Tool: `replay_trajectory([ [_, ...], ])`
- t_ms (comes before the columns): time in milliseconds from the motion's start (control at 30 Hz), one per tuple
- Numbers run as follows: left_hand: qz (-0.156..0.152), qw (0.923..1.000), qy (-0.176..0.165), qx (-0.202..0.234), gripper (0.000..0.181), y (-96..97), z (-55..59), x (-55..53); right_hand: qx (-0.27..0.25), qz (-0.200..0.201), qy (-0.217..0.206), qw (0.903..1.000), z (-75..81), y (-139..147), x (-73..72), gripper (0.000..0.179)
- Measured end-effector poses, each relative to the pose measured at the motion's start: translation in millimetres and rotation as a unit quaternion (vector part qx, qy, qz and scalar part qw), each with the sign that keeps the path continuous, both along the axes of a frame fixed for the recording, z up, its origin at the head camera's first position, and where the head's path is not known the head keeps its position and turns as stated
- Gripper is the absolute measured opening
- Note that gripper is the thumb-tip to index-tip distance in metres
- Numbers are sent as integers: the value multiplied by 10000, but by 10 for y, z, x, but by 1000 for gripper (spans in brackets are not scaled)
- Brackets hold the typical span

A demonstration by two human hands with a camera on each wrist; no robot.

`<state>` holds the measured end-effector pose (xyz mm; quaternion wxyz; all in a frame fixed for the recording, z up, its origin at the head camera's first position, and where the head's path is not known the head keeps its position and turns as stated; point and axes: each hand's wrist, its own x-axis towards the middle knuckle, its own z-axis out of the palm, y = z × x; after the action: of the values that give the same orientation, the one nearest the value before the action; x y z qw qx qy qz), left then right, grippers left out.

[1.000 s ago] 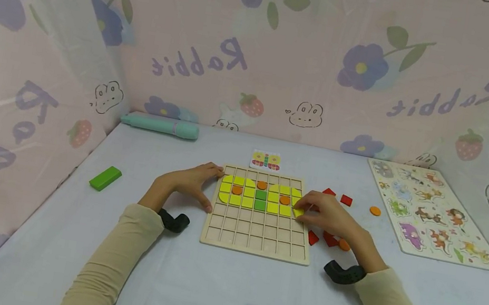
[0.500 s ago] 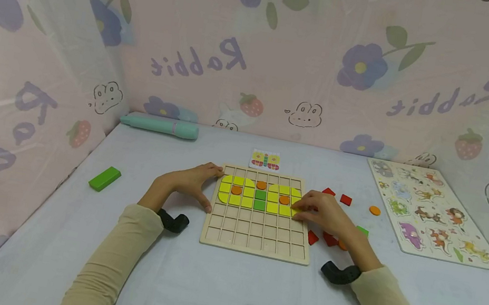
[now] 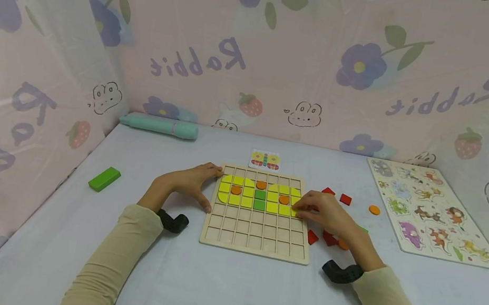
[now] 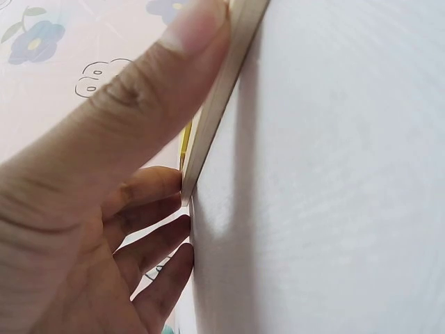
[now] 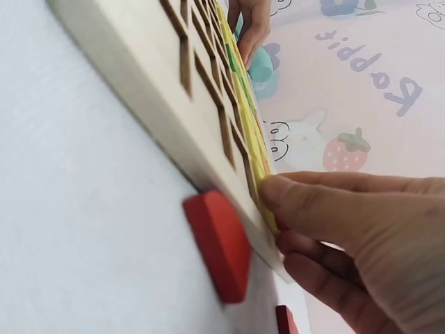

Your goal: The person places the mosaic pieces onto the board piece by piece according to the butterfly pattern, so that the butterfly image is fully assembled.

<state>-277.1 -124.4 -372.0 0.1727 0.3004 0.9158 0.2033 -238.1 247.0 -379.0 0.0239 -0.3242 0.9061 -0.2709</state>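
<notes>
A square wooden grid board (image 3: 257,229) lies mid-table, its upper rows filled with yellow tiles (image 3: 247,202), orange discs (image 3: 284,200) and green square tiles (image 3: 259,204). My left hand (image 3: 187,180) rests against the board's left edge, thumb and fingers spread apart along it. On the opposite side, my right hand (image 3: 323,209) pinches a yellow tile (image 5: 265,202) with thumb and fingertips, low over the board's right border. That tile is mostly covered by the fingers. Behind the board lies a small card (image 3: 265,160) printed with a butterfly pattern.
Red pieces (image 3: 346,199) and an orange disc (image 3: 374,210) lie loose right of the board, some beneath the right hand. An animal puzzle board (image 3: 436,215) occupies the far right. At left are a green block (image 3: 105,179) and a teal tube-shaped object (image 3: 159,126).
My right hand has moved slightly left and settled the yellow tile at the board's right end. Its wrist shifted, uncovering a green piece. The left hand keeps its place.
</notes>
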Motion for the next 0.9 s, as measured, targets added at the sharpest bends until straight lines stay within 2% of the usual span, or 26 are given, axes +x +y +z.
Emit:
replay_trajectory([
  [333,16,10000,-47,-24,100,-5,21,12,-10,-160,117,9998,17,1,2,19],
  [433,0,10000,-64,-8,101,-7,22,9,-115,-532,403,9977,49,104,-14,18],
  [533,-5,10000,-38,11,101,-8,20,7,-135,-1065,823,9908,54,257,-54,18],
  [633,-3,10000,-26,20,101,-10,16,4,-6,-1443,1011,9844,40,403,-86,17],
  [767,-4,10000,-39,20,100,-8,14,5,51,-1455,937,9849,12,512,-110,19],
  [900,-10,10000,-53,13,100,-3,19,13,166,-1147,586,9915,-26,524,-136,25],
])
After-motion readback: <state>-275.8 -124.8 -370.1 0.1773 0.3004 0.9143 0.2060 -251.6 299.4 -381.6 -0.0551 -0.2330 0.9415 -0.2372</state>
